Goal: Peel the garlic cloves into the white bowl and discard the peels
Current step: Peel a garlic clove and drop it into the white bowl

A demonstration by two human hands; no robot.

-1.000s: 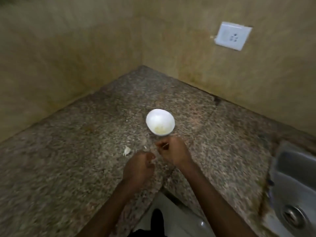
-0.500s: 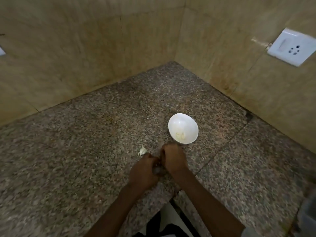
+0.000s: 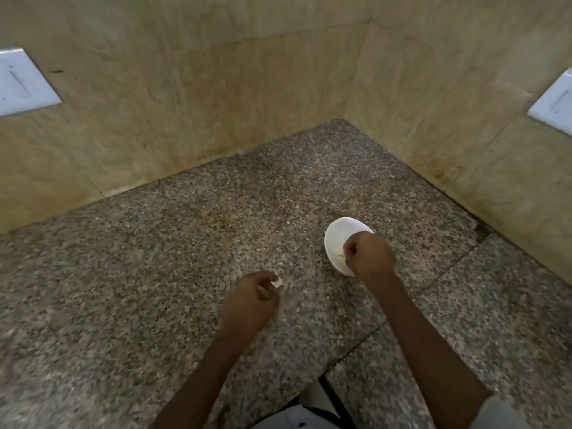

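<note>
The right hand point(image 3: 370, 255), fingers curled shut, hovers over the small round white bowl point(image 3: 339, 235) on the speckled granite desk point(image 3: 185, 243); whether it holds a clove is unclear. Left of the bowl, the left hand point(image 3: 250, 300) pinches a pale garlic piece point(image 3: 276, 282). Pale bits lie inside, so peeling seems partly done.

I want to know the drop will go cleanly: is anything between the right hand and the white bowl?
Nothing visible. The right hand is fisted directly over the near side of the white bowl, whose open interior shows only a few pale bits. The left hand is off to the side, pinching a pale scrap over the counter.
</note>
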